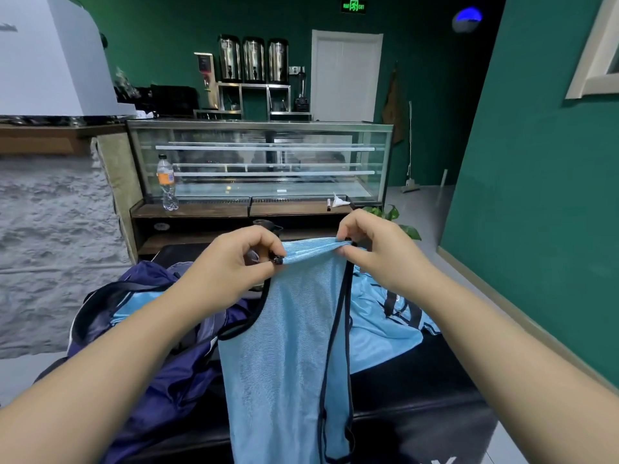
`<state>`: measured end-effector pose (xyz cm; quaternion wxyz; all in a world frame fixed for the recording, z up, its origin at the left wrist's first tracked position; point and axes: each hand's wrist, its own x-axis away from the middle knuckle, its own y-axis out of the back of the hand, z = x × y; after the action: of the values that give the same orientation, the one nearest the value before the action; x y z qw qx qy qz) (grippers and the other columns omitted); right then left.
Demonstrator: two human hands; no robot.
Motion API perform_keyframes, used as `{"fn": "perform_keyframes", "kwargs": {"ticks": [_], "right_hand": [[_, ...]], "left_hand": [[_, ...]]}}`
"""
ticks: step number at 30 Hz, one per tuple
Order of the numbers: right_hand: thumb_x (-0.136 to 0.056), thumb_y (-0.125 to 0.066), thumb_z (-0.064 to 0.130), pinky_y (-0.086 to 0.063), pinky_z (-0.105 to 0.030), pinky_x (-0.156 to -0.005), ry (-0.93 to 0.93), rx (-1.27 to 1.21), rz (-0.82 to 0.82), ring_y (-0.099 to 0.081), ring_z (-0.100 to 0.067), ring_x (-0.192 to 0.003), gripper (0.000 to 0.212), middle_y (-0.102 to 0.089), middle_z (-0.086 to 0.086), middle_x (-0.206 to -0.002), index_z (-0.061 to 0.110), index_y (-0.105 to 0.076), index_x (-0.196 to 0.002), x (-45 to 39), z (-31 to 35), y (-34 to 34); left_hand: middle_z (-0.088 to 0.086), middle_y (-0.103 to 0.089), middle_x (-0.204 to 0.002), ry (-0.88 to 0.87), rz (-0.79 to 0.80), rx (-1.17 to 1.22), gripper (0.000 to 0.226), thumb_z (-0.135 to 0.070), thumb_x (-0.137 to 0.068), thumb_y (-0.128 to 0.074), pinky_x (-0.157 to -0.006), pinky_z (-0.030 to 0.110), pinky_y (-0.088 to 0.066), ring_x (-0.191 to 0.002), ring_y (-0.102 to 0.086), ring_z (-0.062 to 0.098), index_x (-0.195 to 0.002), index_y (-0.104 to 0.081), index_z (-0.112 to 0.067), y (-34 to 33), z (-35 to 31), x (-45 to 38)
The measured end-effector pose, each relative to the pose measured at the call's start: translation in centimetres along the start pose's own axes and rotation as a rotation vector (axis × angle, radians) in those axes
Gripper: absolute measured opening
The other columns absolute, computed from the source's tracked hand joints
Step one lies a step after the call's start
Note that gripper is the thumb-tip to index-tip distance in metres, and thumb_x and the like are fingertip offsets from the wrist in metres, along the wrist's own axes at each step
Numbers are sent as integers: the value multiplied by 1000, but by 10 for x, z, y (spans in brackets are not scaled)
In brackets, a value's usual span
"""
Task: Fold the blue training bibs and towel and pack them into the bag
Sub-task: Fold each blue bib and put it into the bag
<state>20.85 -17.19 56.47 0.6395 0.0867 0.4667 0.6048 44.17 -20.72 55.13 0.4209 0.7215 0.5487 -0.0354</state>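
A light blue training bib (284,346) with black trim hangs in front of me, held up by its top edge. My left hand (234,259) pinches the bib's top left corner, and my right hand (371,249) pinches its top right corner. Below to the left sits a dark navy bag (160,373), open, with light blue fabric (134,306) showing inside it. More light blue bibs (382,323) lie on the black bench (418,396) to the right, partly hidden behind the hanging bib.
A glass display case (261,159) on a wooden counter stands just beyond the bench, with a plastic bottle (166,182) on its ledge. A green wall (536,195) runs along the right. A potted plant (398,222) peeks out behind my right hand.
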Motion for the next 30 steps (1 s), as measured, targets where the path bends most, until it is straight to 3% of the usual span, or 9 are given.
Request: {"fn": "perform_keyframes", "kwargs": {"ticks": [2, 5, 9, 14, 17, 21, 23, 27, 30], "right_hand": [[-90, -64, 12, -45, -9, -65, -19, -46, -25, -51, -7, -82, 22, -56, 7, -88, 32, -53, -87, 1, 0, -1], [-89, -64, 8, -55, -19, -62, -60, -157, -31, -53, -9, -70, 18, -51, 9, -76, 24, -56, -85, 0, -1, -3], [-88, -63, 3, -57, -24, -60, -110, -304, 6, -56, -9, -69, 19, -56, 5, -80, 16, -52, -83, 0, -4, -5], [-88, -64, 3, -55, -21, -62, -107, -281, -9, -59, -6, -66, 19, -60, 4, -78, 17, -53, -81, -1, -6, -6], [-88, -64, 2, -53, -19, -62, -104, -282, -21, -61, -12, -70, 20, -61, 4, -80, 17, -53, -81, 0, -8, -5], [-88, -64, 3, -54, -21, -64, -101, -298, -33, -62, -22, -73, 20, -61, 2, -80, 18, -54, -81, 1, -8, -4], [-87, -65, 3, -53, -19, -62, -94, -309, -35, -58, -15, -69, 19, -61, 2, -79, 17, -54, -81, 1, -6, -4], [-87, -67, 4, -49, -16, -62, -90, -345, -17, -56, -9, -68, 18, -61, 3, -81, 18, -55, -84, 3, -4, -4], [-85, -69, 7, -45, -15, -67, -84, -268, 13, -52, -1, -68, 23, -58, 14, -81, 26, -57, -86, 5, -4, -2]], "left_hand": [[-5, -67, -82, 19, 47, 36, 27, -7, -81, -73, -65, 15, -46, -67, -57, 5, -79, -66, -33, 1, -3, 0], [-3, -70, -80, 88, 142, 188, 20, -3, -82, -70, -69, 17, -50, -71, -61, 6, -86, -68, -23, 1, -6, 2], [-6, -65, -66, 124, 191, 312, 16, 1, -84, -64, -59, 12, -46, -58, -54, 5, -79, -68, -14, 0, -9, 2], [-7, -68, -74, 101, 197, 309, 11, -22, -70, -73, -66, 16, -50, -66, -60, 4, -75, -70, -30, -5, -9, 3], [-13, -63, -79, 117, 209, 234, 31, -37, -58, -77, -66, 21, -47, -67, -58, 8, -84, -63, -34, -8, -2, 5], [-6, -58, -91, 68, 104, 108, 37, -54, -60, -81, -66, 29, -48, -66, -55, 9, -85, -55, -47, -16, 3, 6], [-8, -56, -92, 42, 52, 109, 29, -48, -61, -68, -65, 26, -47, -65, -53, 11, -85, -53, -47, -21, 3, 7], [-7, -55, -87, -21, -84, -29, 35, -7, -74, -69, -65, 19, -41, -68, -50, 9, -83, -51, -36, -32, 2, 6], [6, -60, -82, 2, -102, 22, 38, 6, -81, -61, -68, 34, -44, -70, -52, 20, -81, -56, -32, -34, 3, 3]]}}
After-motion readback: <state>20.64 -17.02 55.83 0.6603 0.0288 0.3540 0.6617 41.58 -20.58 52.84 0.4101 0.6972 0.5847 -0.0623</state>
